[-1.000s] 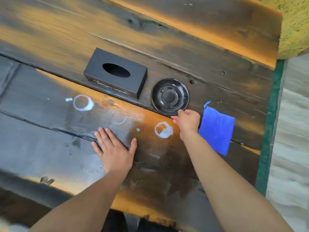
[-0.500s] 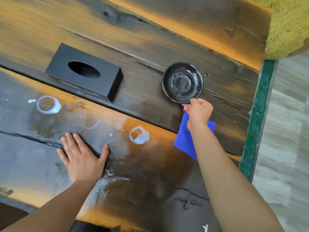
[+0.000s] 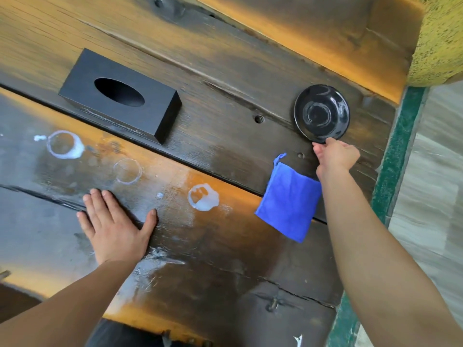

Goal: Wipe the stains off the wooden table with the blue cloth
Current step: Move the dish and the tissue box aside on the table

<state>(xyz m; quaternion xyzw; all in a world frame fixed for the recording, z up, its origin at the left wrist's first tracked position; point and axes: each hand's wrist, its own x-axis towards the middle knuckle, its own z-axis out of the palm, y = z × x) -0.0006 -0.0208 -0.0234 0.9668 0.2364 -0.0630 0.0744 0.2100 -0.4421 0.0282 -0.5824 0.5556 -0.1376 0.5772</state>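
The folded blue cloth (image 3: pixel 288 201) lies on the dark wooden table (image 3: pixel 225 58), to the left of my right forearm. Three white stains mark the wood: a large ring (image 3: pixel 65 144) at the left, a faint ring (image 3: pixel 127 171) in the middle and a smeared blotch (image 3: pixel 203 200) near the cloth. My left hand (image 3: pixel 115 226) rests flat on the table below the faint ring, fingers spread. My right hand (image 3: pixel 334 157) pinches the near rim of a black saucer (image 3: pixel 322 112), just above the cloth.
A black tissue box (image 3: pixel 120 95) stands behind the stains. The table's right edge meets a green strip (image 3: pixel 390 171) with pale floor beyond. A yellow speckled object (image 3: pixel 441 33) sits at the top right corner.
My right hand has slid the black saucer to the right, from beside the tissue box past the cloth. The cloth, stains and left hand have stayed where they were.
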